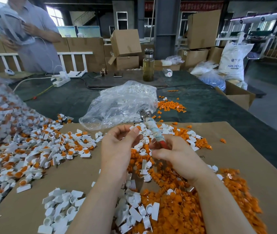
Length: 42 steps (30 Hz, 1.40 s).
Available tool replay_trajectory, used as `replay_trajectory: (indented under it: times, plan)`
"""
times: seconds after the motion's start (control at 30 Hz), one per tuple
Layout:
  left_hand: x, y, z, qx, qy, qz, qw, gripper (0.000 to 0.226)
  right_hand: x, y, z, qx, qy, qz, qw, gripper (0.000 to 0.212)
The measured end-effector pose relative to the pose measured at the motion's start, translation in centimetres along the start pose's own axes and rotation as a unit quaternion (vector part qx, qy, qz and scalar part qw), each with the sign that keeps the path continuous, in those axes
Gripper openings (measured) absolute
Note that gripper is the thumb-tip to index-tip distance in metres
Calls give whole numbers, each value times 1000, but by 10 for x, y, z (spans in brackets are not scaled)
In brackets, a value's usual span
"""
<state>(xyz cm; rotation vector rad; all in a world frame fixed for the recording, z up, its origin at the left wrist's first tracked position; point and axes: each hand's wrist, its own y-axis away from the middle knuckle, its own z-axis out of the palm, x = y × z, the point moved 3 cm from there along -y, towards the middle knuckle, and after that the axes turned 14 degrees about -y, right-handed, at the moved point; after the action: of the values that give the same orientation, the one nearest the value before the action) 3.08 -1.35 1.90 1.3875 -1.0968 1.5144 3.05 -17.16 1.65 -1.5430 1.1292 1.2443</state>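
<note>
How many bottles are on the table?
2. A tall glass bottle of yellowish liquid stands at the far side of the table; a small clear bottle lies just right of it. More may be hidden.

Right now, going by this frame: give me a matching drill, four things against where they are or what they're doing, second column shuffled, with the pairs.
Column 1
1. left hand
2. right hand
3. clear plastic bag
4. glass bottle

Column 2
A. stands upright at the far side of the table
B. holds a cloth-wrapped tool
C. lies behind the hands, with white parts inside
D. pinches a white piece with an orange insert

Pairs: 1-D, 2-B, 3-C, 4-A
</note>
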Motion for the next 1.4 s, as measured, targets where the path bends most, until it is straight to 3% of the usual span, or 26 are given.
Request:
replay_trajectory:
  times: [0.13,0.3,0.4,0.9,1.07,1.2,1.4]
  plan:
    - [1,-1,-3,3,8,3,1000,5,2,-1,0,0,17,-8,1000,30]
    - [2,0,1,-16,-60,20,998,7,0,-6,6,126,-1,-102,987,16]
    - [1,4,8,-14,-88,22,996,8,-3,-6,7,164,-7,-151,975,10]
    - [7,12,13,4,-137,50,989,6,-4,-6,8,184,5,-174,967,16]
    - [6,10,14,-1,-153,55,987,10,-5,-6,8,162,12,-174,971,14]
    - [3,6,11,-24,-110,42,993,4,-2,-4,0,71,9,-107,992,5]
    - [1,-4,-1,-38,13,7,999,3,-1,3,-6,-39,41,-8,998,29]
